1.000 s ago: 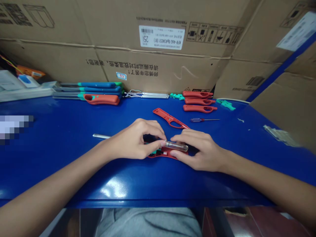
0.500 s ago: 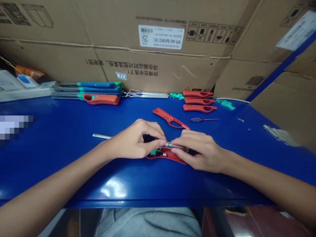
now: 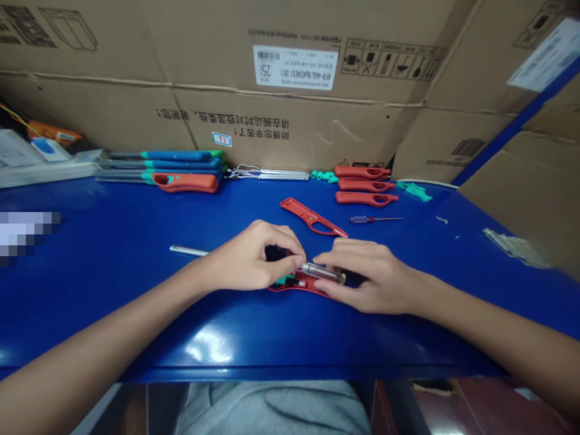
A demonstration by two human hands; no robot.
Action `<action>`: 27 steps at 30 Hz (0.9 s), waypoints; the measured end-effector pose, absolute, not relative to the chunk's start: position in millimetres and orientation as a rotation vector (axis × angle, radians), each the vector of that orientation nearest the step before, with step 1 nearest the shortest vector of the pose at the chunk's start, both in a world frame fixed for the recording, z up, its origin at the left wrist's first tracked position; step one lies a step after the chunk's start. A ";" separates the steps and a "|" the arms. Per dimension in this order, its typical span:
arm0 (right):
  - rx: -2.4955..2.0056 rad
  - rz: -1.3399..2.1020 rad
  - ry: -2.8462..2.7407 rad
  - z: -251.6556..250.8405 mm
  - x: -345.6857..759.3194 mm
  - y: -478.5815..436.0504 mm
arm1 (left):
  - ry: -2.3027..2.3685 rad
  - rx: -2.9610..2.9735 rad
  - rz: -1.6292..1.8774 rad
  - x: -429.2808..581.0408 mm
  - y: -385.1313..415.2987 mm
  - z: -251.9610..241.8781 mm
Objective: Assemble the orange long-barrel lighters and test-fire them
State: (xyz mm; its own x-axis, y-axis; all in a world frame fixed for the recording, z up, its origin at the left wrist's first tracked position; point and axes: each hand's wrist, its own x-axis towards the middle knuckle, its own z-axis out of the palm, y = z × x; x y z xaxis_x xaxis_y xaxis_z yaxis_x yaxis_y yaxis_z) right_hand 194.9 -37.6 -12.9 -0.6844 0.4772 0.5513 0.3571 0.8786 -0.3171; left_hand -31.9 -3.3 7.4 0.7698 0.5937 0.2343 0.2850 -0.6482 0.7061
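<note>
My left hand (image 3: pixel 267 257) pinches the metal-tipped end of a small clear lighter fuel tank (image 3: pixel 327 273). Around the other end of the tank, my right hand (image 3: pixel 369 275) has its thumb and fingers apart, the tank lying in the gap. Beneath both hands is a red lighter handle half (image 3: pixel 312 284), partly covered, with a green piece (image 3: pixel 285 280) inside it. A silver metal tube (image 3: pixel 188 250) sticks out to the left from behind my left hand. The matching red shell half (image 3: pixel 312 216) lies just beyond my hands.
A screwdriver (image 3: pixel 374 220) lies at right, below stacked red shells (image 3: pixel 367 198) and green parts (image 3: pixel 414 191). Assembled lighters (image 3: pixel 185 182) are stacked at back left. Metal tubes with wires (image 3: pixel 283 175) lie along the cardboard wall (image 3: pixel 317 133). Clear pieces (image 3: pixel 516 248) lie far right.
My right hand's fingers have spread off the fuel tank, so more of its clear body shows. My left hand keeps its pinch in nearly the same place.
</note>
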 end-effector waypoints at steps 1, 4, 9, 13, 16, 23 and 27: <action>-0.613 0.249 -2.397 -11.7 195.6 -37.8 | 0.659 2.293 0.590 -31.6 -2.9 7.0; -0.642 0.256 -2.414 -8.5 197.5 -38.0 | 0.667 2.298 0.584 -30.8 -2.1 5.8; -0.610 0.224 -2.476 -6.7 198.9 -36.6 | 0.664 2.305 0.611 -28.8 -1.2 3.3; -0.633 0.208 -2.510 -5.9 199.4 -36.1 | 0.690 2.359 0.579 -29.5 -0.1 1.5; -0.660 0.204 -2.521 -4.5 200.2 -37.2 | 0.720 2.411 0.529 -32.8 0.0 3.2; -0.697 0.211 -2.555 -6.9 201.0 -37.4 | 0.736 2.523 0.352 -37.6 -1.4 8.5; -0.718 0.239 -2.567 -7.1 198.7 -37.2 | 0.768 2.546 0.306 -35.8 -1.0 7.0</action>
State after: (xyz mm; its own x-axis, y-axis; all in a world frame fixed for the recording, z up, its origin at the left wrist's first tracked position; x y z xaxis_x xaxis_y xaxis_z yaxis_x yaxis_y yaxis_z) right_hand 198.7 -37.2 -7.1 -0.7571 0.5277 0.3852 0.4474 0.8484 -0.2830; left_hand -35.8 -1.0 7.0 0.8193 0.5681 0.0777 0.4655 -0.7381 0.4884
